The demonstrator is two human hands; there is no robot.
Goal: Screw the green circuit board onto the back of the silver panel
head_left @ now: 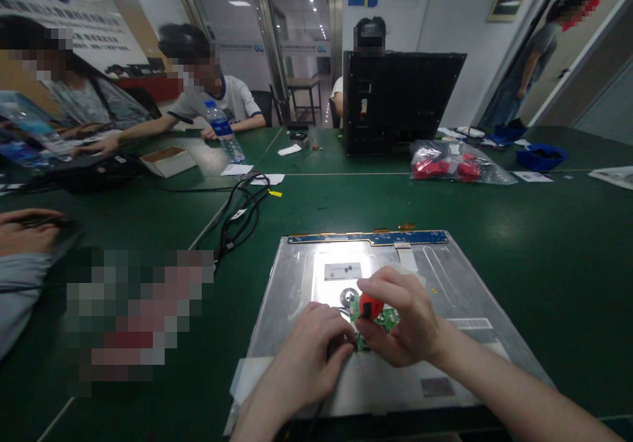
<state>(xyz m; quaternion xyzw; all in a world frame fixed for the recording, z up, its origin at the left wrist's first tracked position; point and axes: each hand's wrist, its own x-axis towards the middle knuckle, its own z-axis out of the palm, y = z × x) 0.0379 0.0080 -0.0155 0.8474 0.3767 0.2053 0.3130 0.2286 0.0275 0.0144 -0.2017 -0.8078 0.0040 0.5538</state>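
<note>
A flat display panel [420,382] lies metal back up in front of me, with a blue circuit strip [420,237] along its far edge. On its middle sits a small green circuit board [390,318], partly covered by my hands. My right hand [408,320] is closed round a red-and-black screwdriver [370,305], held upright over the board; its tip is hidden. My left hand [311,349] is curled at the board's left edge, with thumb and fingers closed there. A round metal disc [349,297] shows just behind the board.
Black cables [242,218] lie left of the panel. Farther back are a water bottle [225,132], an open carton [168,160], a large black monitor [400,102], a plastic bag with red items [459,163] and a blue bin [541,157]. Several people are around the green table [346,201].
</note>
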